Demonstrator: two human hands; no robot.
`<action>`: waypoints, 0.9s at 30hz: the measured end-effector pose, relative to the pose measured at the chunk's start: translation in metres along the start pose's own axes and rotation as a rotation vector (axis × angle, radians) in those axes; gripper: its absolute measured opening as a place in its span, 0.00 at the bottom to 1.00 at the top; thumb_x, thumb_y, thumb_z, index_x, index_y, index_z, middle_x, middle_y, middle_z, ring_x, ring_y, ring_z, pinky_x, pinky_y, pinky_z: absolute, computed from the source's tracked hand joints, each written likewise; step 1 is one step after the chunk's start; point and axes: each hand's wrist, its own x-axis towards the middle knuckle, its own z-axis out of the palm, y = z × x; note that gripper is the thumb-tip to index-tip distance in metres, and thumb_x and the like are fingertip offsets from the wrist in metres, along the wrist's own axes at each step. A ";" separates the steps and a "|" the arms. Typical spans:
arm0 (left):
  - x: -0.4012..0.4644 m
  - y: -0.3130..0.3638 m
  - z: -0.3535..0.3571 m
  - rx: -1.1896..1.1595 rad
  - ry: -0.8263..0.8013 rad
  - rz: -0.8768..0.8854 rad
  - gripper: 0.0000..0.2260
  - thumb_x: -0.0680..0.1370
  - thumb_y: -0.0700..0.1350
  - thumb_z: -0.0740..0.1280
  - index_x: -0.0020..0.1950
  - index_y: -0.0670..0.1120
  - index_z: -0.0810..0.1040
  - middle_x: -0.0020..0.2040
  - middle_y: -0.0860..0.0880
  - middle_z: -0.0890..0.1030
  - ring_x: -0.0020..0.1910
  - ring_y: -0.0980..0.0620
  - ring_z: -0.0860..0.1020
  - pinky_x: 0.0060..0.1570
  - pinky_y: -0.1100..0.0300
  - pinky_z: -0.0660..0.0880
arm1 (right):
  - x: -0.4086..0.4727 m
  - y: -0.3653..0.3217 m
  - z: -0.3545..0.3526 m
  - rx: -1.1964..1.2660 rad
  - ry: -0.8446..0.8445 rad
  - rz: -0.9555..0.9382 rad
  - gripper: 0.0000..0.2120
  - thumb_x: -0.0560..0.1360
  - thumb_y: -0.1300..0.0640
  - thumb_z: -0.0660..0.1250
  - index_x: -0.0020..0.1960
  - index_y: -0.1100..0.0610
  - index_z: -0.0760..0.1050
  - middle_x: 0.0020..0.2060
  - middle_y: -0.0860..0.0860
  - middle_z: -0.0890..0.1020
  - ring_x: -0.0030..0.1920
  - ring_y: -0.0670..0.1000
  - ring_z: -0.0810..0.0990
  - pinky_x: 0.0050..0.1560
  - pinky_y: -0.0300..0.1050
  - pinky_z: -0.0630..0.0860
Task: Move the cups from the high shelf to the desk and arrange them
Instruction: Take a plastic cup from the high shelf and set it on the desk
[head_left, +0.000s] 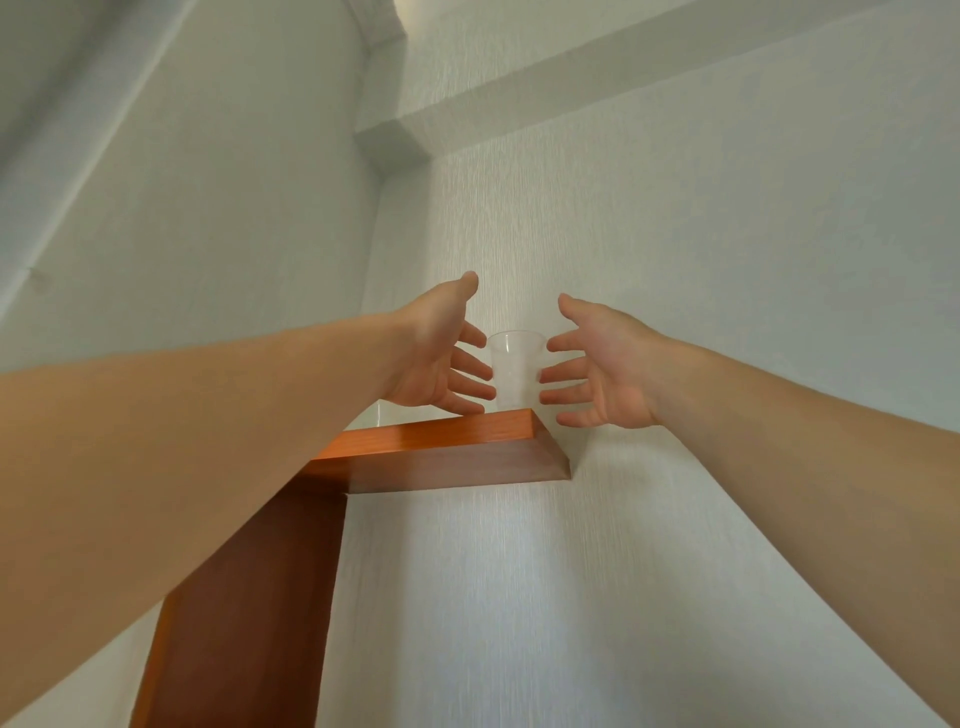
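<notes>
Both hands spread, left hand (434, 358) and right hand (597, 371) flanking clear plastic cup (514, 371) on shelf (441, 436); probably light, crushable; I'd hold mid-wall gently.

You have nothing to read here: no text, label, brand, number or sign shows on any surface in your view.
</notes>
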 end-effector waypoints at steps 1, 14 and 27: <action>-0.002 0.000 0.000 -0.005 0.002 0.011 0.37 0.82 0.70 0.49 0.80 0.45 0.65 0.73 0.35 0.75 0.65 0.34 0.79 0.61 0.39 0.79 | -0.001 0.000 0.000 0.003 0.002 -0.009 0.31 0.82 0.35 0.55 0.74 0.55 0.70 0.64 0.59 0.79 0.59 0.62 0.80 0.60 0.61 0.77; -0.022 -0.003 0.010 -0.040 0.063 0.127 0.32 0.83 0.67 0.53 0.76 0.46 0.71 0.64 0.39 0.81 0.59 0.37 0.83 0.64 0.44 0.79 | -0.019 0.005 -0.008 0.094 0.018 -0.098 0.26 0.82 0.36 0.57 0.70 0.52 0.74 0.58 0.56 0.83 0.54 0.59 0.84 0.58 0.59 0.80; -0.065 0.002 0.017 -0.170 0.125 0.189 0.25 0.85 0.62 0.51 0.66 0.47 0.77 0.58 0.40 0.83 0.53 0.39 0.84 0.51 0.50 0.83 | -0.074 -0.007 0.006 0.098 0.125 -0.160 0.17 0.81 0.40 0.63 0.64 0.48 0.78 0.54 0.52 0.85 0.52 0.56 0.86 0.53 0.53 0.81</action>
